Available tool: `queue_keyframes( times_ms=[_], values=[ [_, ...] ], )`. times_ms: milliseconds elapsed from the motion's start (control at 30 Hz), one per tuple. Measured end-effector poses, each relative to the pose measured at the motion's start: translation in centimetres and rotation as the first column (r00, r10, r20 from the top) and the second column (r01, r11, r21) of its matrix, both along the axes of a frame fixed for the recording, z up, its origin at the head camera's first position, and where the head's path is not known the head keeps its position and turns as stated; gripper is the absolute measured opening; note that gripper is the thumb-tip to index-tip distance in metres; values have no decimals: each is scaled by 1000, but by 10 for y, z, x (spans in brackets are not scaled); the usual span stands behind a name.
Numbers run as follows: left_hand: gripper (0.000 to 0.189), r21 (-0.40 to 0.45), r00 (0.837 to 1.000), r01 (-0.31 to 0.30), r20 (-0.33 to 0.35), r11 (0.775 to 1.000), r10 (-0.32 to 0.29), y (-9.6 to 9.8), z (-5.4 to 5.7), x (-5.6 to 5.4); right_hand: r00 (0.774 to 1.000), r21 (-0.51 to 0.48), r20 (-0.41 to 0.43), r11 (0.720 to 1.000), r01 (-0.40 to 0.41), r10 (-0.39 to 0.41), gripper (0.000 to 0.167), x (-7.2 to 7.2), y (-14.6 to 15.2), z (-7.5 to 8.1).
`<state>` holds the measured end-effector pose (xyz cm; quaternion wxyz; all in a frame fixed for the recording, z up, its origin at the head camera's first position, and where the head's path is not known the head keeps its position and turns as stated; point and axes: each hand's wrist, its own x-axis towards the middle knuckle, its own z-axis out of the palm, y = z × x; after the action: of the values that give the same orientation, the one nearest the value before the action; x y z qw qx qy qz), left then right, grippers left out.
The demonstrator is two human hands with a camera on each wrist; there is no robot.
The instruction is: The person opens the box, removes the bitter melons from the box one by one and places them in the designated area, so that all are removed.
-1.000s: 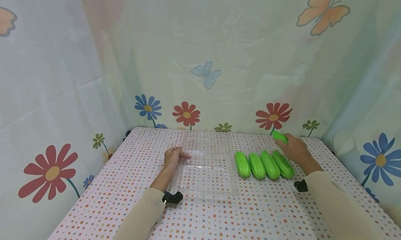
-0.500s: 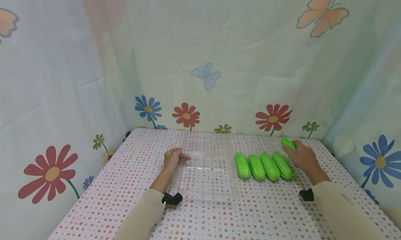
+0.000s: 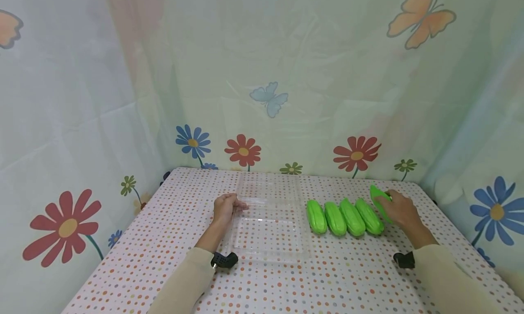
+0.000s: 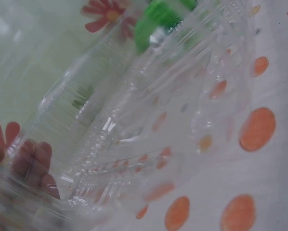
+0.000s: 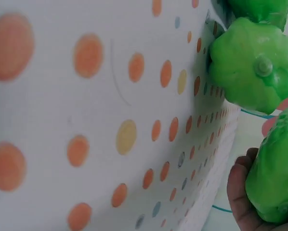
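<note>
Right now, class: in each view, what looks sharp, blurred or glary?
Head view: evenly lit, sharp, only the clear container hard to see. Left wrist view: container blurred and glary, left hand smeared behind it. Right wrist view: green gourd sharp, tablecloth dots soft.

Tabletop point(image 3: 286, 282): white cloth, small dots in orange, red, yellow and grey-blue.
Four gourds in row point(image 3: 345, 216): bright glossy green, ribbed.
Held gourd point(image 3: 380, 200): same bright green.
Clear container point(image 3: 268, 223): colourless, transparent; the dots show through it.
Backdrop point(image 3: 262, 77): pale green-white sheet, printed with red, blue and olive flowers, orange butterflies and one light blue butterfly.
Sleeves point(image 3: 180, 286): plain cream.
Wrist mounts point(image 3: 224, 260): black.
</note>
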<state>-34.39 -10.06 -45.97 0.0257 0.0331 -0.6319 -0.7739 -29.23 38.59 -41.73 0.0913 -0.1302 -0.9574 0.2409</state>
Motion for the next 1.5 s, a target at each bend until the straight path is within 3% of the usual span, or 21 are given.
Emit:
queue_keyframes(
  times_ms=[200,767,1233,1500],
  values=[
    [39,8,1000,-7,-5,1000,7,0,1,1,998,-56,2,996,63,-63,69,1,1,-8],
    [40,20,1000,-17,13,1000,16,0,0,-1,994,-26,104,1000,-17,20,71,-3,8,-17],
    [44,8,1000,-11,15,1000,11,-2,1,1,990,-9,140,999,-31,32,74,-4,4,-16],
    [43,12,1000,-4,5,1000,4,-2,1,0,991,-24,130,999,22,-18,76,-1,0,-17]
  ],
)
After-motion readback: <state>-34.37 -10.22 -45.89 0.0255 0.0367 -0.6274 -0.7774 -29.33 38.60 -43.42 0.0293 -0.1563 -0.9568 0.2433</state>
